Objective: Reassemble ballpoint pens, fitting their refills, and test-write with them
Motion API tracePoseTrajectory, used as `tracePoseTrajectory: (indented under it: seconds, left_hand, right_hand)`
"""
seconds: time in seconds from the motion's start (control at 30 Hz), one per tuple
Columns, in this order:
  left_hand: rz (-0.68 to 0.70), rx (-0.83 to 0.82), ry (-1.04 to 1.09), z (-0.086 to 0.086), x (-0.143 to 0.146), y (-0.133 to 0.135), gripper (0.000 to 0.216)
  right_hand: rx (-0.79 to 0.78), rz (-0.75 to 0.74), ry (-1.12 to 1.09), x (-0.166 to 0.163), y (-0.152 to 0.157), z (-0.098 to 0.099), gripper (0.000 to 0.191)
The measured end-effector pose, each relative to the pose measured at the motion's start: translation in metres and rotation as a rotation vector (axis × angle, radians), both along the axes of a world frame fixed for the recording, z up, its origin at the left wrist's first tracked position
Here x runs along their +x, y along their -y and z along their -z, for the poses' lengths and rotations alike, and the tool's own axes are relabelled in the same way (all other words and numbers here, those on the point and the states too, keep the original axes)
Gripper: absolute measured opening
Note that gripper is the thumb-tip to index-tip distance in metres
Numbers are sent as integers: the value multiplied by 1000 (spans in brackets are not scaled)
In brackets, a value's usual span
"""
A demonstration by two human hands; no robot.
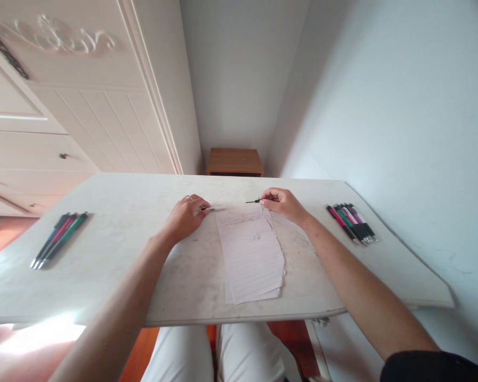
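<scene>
My left hand [187, 215] is closed, with a ring on one finger, and pinches a slim pale pen piece [219, 207] with a dark end at the fingertips. Across from it, the closed fingers of my right hand [282, 203] grip a black pen part [256, 201], whose thin dark rod points left. The two pieces are apart, just above the top edge of the lined paper sheets [253, 260]. Handwriting covers the upper lines of the top sheet, and a small scribble sits below it. Both palms and much of the held parts are hidden.
Several pens [59, 239] lie side by side on the left of the white table [183, 286]. Another row of several pens [351, 224] lies on the right, near the wall [402, 106]. Beyond the table stand a cream cabinet [103, 116] and a small wooden stand [235, 160].
</scene>
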State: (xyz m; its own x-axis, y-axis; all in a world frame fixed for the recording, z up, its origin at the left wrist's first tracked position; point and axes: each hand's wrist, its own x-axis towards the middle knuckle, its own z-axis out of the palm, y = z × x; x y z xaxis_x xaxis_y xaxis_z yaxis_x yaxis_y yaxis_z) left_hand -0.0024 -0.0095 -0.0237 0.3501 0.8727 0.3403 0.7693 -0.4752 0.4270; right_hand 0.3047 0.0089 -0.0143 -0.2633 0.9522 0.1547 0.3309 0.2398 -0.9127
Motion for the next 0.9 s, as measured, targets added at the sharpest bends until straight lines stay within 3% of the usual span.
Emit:
tracePoseTrajectory:
  seconds: [0.23, 0.5, 0.9]
  left_hand:
    - [9, 74, 90, 4, 5, 4, 22]
    - [139, 245, 166, 3, 29, 15, 27]
    - [186, 249, 204, 7, 31, 12, 17]
  right_hand:
    - [5, -75, -19, -8, 6, 0, 25]
    - [32, -121, -23, -16, 10, 0, 29]
    - [33, -130, -32, -20, 11, 4, 29]
